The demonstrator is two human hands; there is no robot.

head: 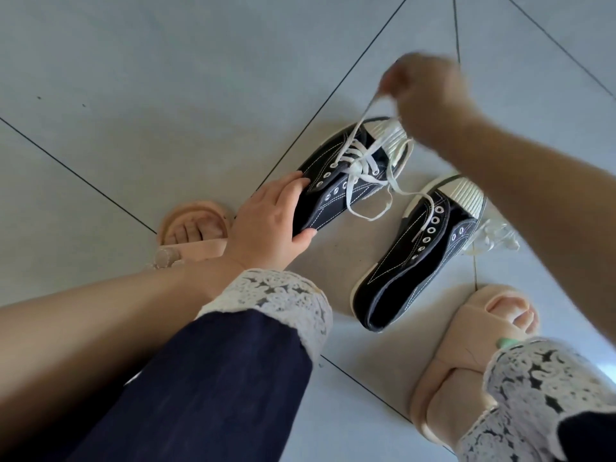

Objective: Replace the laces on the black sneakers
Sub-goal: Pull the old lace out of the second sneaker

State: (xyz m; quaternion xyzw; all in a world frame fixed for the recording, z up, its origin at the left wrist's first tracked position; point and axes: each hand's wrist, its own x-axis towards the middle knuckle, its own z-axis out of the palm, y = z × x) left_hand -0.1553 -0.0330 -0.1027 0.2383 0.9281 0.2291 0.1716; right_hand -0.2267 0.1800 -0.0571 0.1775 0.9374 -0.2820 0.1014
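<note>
Left hand: the left hand (270,225) gripped the heel end of the laced sneaker (320,211), fingers spread over its upper edge and thumb curled under the side, pinning it in place.
Right hand: the right hand (426,95) was raised above the toe of that shoe and blurred; its fingers were bunched and pinched the white lace (360,166), two strands running taut from the fingertips down to the eyelets.
Laced sneaker: black canvas with white stitching and a ribbed white toe cap, it lay on the floor (133,95) between the two hands, toe pointing away from the person.
White lace: it crossed through the eyelets nearer the toe, while the eyelets nearest the opening showed bare; a slack loop trailed onto the floor between the shoes, and one strand reached across to the other shoe's eyelets.
Second sneaker: the second sneaker (410,268) lay just right of the first, apart from it, with its eyelet rows bare of lacing and neither hand on it.
Loose laces: a pale bundle of loose laces (493,236) sat on the floor just beside that shoe's toe.
Feet: a pink slipper (200,208) showed behind the left wrist and a second slipper (466,361) sat near the unlaced shoe's heel.
Clothing: navy trousers (216,378) ended in white lacework cuffs (276,295).
</note>
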